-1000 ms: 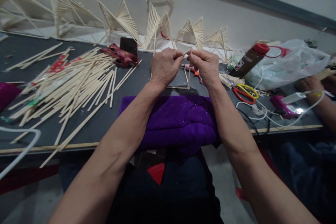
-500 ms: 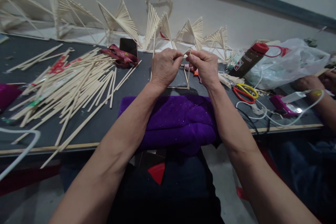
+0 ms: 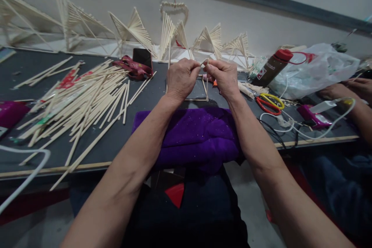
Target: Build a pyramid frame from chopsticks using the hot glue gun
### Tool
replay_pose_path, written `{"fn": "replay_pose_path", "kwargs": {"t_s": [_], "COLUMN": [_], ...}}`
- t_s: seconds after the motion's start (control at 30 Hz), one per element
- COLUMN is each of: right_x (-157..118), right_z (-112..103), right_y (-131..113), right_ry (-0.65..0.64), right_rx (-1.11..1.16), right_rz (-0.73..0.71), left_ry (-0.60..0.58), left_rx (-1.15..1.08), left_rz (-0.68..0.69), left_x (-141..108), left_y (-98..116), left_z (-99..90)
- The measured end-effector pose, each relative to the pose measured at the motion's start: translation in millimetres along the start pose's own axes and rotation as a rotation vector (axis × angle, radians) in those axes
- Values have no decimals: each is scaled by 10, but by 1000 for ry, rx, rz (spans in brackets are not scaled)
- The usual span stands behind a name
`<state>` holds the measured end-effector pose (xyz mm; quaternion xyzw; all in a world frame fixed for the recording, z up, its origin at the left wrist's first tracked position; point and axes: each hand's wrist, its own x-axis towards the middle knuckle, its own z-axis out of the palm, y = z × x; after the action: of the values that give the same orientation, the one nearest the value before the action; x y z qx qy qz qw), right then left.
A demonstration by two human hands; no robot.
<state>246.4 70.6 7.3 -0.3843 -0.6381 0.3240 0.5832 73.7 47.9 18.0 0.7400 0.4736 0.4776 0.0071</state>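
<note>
"Purple cloth [image 3: 200,135] on the near side of those fingers, all bunched up. What's being pinched beyond it?"

"Some small pale piece [image 3: 204,62], perhaps a stick end; it's too tiny for me to be sure. The left hand [image 3: 182,77] has thumb and forefinger pressed together at one side of it, and the right hand [image 3: 223,76] makes the same narrow pinch at the other. Their tips nearly meet."

"And the frame [image 3: 197,100]?"

"Just below the fingers, between them and the cloth. The left hand covers part of it, so I can't tell whether the piece is joined to it."

"Which step would you call this?"

"Fitting or lining up one piece, I'd say. It's fingertip work, with no tool in either hand."

"What does the next move want, then?"

"A light, even pinch from both sides, in my view, and the piece true before either hand lets go. Squeeze unevenly and it might twist out of line."

"Plenty lying about, too."

"Yes: loose sticks [image 3: 94,95] spread well to the left of the fingers, and scissors [image 3: 269,104] to the right. Twisted models [image 3: 141,35] stand in a row beyond them."

"Anybody helping?"

"There's a co-worker's hand [image 3: 333,91] far off to the right, well apart from this pinch."
</note>
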Motion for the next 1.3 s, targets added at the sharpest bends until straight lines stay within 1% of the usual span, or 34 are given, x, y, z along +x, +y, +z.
{"fn": "replay_pose_path", "kwargs": {"t_s": [0.17, 0.37, 0.57, 0.8, 1.0, 1.13, 1.23, 1.3], "right_x": [-9, -27, -14, -28, -55, -76, -89, -92], "right_z": [18, 32, 34, 17, 9, -6, -19, -24], "right_y": [5, -50, -55, -34, -40, -14, 3, 9], "right_ry": [11, 23, 0, -23, -31, -29, -32, -37], "right_rx": [47, 34, 35, 81, 63, -2, -65, -79], "right_rz": [-10, 3, 6, -25, -5, -23, -52, -60], "left_ry": [6, 9, 6, -7, -29, -59, -120, -161], "left_rx": [55, 101, 95, 157, 168, 232, 362, 406], "left_rz": [16, 25, 53, 68, 45, 30, -25, -61], "left_x": [6, 22, 33, 38, 95, 132, 132, 124], "left_y": [6, -1, 11, 76, 107, 198, 317, 376], "left_z": [-9, -25, -50, -65, -39, -39, -66, -83]}}
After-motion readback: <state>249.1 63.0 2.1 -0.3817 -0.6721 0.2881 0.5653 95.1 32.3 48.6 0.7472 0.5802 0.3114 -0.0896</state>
